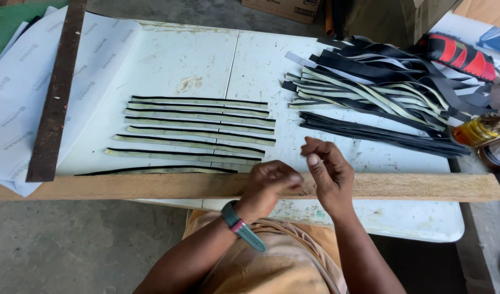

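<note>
My left hand [272, 182] and my right hand [326, 169] meet over a long wooden plank [125, 188] that lies across the near side of a white table [206, 60]. Both hands are curled with the fingertips drawn together, and I see nothing between them. A teal watch [242, 226] is on my left wrist. Just beyond the hands, several thin pale-green strips with black edges [198, 128] lie in neat parallel rows. To the right lies a loose pile of black and pale strips [380, 87], with a bundle of all-black strips [380, 135] in front of it.
A rusty metal bar [56, 92] lies on white paper sheets [16, 92] at the left. An open jar of yellow liquid [481, 129] stands at the right edge, a red-and-black item [459, 54] behind the pile. A cardboard box [285, 8] sits beyond the table.
</note>
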